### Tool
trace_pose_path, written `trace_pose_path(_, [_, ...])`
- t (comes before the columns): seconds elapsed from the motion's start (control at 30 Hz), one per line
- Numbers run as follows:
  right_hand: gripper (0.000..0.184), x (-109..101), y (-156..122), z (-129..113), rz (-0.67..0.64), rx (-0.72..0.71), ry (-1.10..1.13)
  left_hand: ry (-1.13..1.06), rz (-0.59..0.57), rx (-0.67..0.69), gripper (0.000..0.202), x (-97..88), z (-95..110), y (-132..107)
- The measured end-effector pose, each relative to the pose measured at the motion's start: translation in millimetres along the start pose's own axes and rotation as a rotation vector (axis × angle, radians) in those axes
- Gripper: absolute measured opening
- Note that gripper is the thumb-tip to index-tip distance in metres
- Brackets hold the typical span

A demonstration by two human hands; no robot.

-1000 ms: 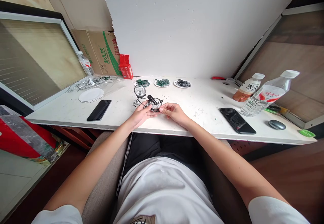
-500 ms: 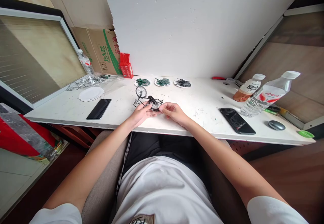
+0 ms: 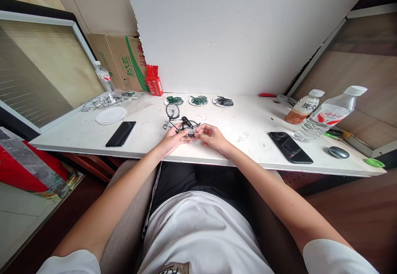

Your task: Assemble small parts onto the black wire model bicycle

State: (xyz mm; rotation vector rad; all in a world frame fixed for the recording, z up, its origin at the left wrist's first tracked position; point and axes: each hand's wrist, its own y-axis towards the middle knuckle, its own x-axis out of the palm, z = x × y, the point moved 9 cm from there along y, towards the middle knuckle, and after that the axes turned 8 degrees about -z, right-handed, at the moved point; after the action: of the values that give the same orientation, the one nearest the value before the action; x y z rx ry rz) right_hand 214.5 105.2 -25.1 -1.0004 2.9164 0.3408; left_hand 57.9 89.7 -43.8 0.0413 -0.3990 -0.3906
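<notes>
A small black model bicycle (image 3: 180,121) stands on the white table (image 3: 248,121) just ahead of me. My left hand (image 3: 172,138) is closed on the bicycle's frame near the rear wheel. My right hand (image 3: 212,135) has its fingers pinched together against the same rear wheel, from the right side. Whether the right fingers hold a small part is too fine to see. The front wheel (image 3: 172,110) sticks up free, farther from me.
Three small plates of green and black parts (image 3: 198,100) line the wall. A white plate (image 3: 111,115), a black phone (image 3: 120,133) and part frames (image 3: 105,100) lie left. Another phone (image 3: 290,147), two bottles (image 3: 325,115), a mouse (image 3: 338,152) lie right.
</notes>
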Motion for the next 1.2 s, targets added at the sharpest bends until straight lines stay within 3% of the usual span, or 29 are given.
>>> trace_pose_path(0.2, [0.052,-5,0,-2,0.064,-0.021,0.018,0.039,-0.003,0.031,0.057,0.5,2,-1])
trace_pose_path(0.37, [0.044,-11,-1,-5,0.131,-0.02,-0.099,0.08,-0.015,0.03,0.06,4.5,2,-2])
trace_pose_path(0.77, [0.043,-13,1,1,0.112,-0.039,-0.243,0.206,0.026,0.029,0.074,5.6,1,-2])
trace_pose_path(1.2, [0.041,-9,0,-5,0.103,-0.065,-0.247,0.232,0.06,0.061,0.062,4.5,5,-2])
